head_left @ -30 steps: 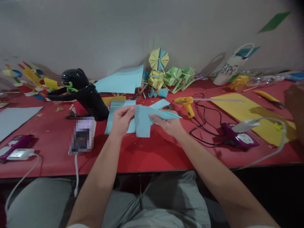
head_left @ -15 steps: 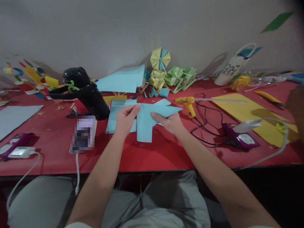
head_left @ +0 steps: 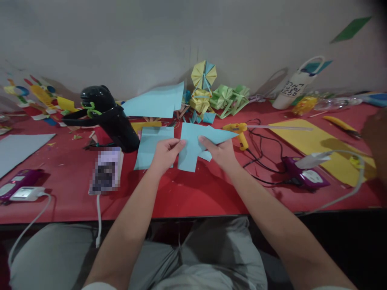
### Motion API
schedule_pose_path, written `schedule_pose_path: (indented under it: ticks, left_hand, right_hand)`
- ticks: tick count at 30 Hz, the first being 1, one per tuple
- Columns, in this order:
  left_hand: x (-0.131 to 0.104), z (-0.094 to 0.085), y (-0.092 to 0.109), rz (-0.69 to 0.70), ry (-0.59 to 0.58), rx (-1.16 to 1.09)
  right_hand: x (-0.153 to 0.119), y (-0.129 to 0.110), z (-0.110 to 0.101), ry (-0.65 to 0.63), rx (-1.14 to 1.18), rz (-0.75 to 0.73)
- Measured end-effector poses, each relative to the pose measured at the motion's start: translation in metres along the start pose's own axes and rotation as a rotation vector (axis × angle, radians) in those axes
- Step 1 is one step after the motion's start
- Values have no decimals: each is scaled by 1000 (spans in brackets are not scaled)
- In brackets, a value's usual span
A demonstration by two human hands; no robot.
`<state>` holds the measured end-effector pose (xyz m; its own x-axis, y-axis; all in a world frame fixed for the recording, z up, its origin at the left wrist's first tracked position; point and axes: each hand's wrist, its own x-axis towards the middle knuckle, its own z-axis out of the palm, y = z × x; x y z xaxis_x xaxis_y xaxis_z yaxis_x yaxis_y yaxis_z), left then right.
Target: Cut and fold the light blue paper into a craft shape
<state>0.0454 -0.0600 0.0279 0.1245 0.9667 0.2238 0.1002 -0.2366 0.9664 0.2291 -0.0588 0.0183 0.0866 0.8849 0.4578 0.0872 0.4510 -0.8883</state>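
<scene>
A light blue paper piece [head_left: 190,147] is raised over the red table, a pointed part reaching out to the right. My left hand [head_left: 167,153] pinches its left edge between thumb and fingers. On its right part lies the thumb of my right hand [head_left: 220,152], with the fingers beneath, hidden by the paper. Beside my left hand, a flat blue sheet [head_left: 147,148] lies on the table. A smaller blue piece [head_left: 205,155] shows below the held paper, near my right thumb.
A black bottle [head_left: 121,129] and a phone [head_left: 106,171] are at the left. A yellow glue gun [head_left: 241,133], its cable and a purple power strip [head_left: 306,174] are to the right. Folded paper shapes [head_left: 202,94] stand at the back.
Both hands have moved slightly to the right with the blue paper. The paper is now turned a little, and its lower end sits higher.
</scene>
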Motion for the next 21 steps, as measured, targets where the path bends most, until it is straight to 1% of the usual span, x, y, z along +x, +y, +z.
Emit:
schedule_pose_path:
  ticks: [3,5,8,11,14,17,21]
  left_hand:
    - [0,0,-1,41,35,72]
    - [0,1,-2,35,41,53]
    - [0,1,-2,-3,-2,16]
    - [0,2,-2,4,-37,56]
    - [-1,2,0,27,-19,110]
    - [-1,2,-1,6,-21,110]
    - [-1,5,0,-55,-103,24]
  right_hand:
    - [0,0,0,7,-13,12]
    - [0,0,0,2,-22,8]
    - [1,-1,-1,30,-36,8]
    - [2,2,-3,59,-26,15]
    - [3,6,-3,56,-10,13]
    - [3,7,-3,61,-10,11]
    - [4,2,-3,102,15,28]
